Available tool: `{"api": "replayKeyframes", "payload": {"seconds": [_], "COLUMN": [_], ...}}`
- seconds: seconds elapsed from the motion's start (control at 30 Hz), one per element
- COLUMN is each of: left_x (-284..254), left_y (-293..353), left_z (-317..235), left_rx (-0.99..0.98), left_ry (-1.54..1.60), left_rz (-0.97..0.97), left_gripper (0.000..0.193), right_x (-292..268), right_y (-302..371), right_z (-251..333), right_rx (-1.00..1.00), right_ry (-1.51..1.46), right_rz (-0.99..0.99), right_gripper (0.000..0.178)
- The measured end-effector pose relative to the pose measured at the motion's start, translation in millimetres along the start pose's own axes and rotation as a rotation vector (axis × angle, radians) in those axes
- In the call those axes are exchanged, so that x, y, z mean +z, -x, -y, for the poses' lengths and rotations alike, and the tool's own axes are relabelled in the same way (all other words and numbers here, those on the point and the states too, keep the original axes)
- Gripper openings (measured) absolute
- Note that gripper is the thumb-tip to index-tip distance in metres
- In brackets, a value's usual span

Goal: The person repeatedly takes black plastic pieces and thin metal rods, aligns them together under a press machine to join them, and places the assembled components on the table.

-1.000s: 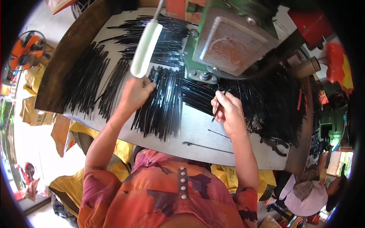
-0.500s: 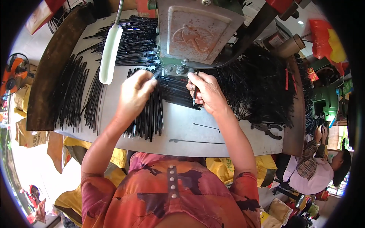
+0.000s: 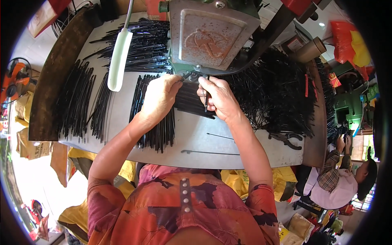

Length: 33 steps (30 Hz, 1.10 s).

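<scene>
My left hand [image 3: 160, 97] is pinched closed at the front of a green press machine [image 3: 212, 34]. A short dark end of a thin black rod [image 3: 186, 76] sticks out from its fingertips toward the machine's round fittings [image 3: 194, 76]. Just to the right, my right hand [image 3: 219, 97] closes on another thin black rod [image 3: 207, 102], like an umbrella rib, pointing down between its fingers. Under and between my hands lies a bundle of black rods [image 3: 192, 102]. More black rods [image 3: 153, 132] lie in a row below my left wrist.
Stacks of black rods [image 3: 77, 102] cover the left; a tangled heap [image 3: 277, 90] fills the right. Black-handled pliers [image 3: 288, 139] and a loose rod [image 3: 210, 153] lie near the front edge. A white lamp [image 3: 120, 61] hangs at left. Another person [image 3: 332, 185] works at far right.
My left hand has moved right, bringing its rod end up to the machine's fittings. My right hand has shifted slightly left, still gripping its rod.
</scene>
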State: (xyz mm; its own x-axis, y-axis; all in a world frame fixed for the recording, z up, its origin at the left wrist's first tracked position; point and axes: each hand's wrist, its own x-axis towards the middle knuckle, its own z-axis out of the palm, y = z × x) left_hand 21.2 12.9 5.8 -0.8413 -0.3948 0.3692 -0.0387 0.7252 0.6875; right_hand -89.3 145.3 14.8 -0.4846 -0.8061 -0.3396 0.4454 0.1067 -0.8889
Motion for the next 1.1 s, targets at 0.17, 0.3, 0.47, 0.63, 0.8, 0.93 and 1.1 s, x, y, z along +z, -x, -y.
{"api": "replayKeyframes", "payload": {"seconds": [0.17, 0.3, 0.47, 0.63, 0.8, 0.93, 1.1], "left_x": [-3, 0, -2, -18, -47, -36, -34], "left_y": [-3, -2, 2, -2, 5, 23, 23], "left_z": [-3, 0, -6, 0, -10, -26, -26], "left_rx": [-0.041, -0.003, 0.098, 0.174, -0.612, -0.809, -0.777], "left_ry": [0.062, 0.005, -0.330, -0.386, 0.393, 0.929, 0.948], "left_rz": [0.013, 0.009, -0.020, 0.058, 0.444, 0.544, 0.516], "left_gripper": [0.014, 0.014, 0.016, 0.016, 0.016, 0.019, 0.018], "right_x": [3, 3, 4, 4, 7, 20, 10], "right_y": [-3, -3, -2, -3, 1, 0, 3], "right_z": [0, -1, -1, -1, 1, -2, -3], "right_rx": [0.012, 0.013, 0.009, 0.002, 0.002, 0.017, 0.001], "right_ry": [0.032, 0.022, 0.026, 0.000, -0.005, -0.090, -0.141], "right_rz": [-0.026, -0.039, -0.041, -0.035, -0.055, 0.008, 0.076], "right_gripper": [0.021, 0.021, 0.021, 0.021, 0.019, 0.017, 0.017]}}
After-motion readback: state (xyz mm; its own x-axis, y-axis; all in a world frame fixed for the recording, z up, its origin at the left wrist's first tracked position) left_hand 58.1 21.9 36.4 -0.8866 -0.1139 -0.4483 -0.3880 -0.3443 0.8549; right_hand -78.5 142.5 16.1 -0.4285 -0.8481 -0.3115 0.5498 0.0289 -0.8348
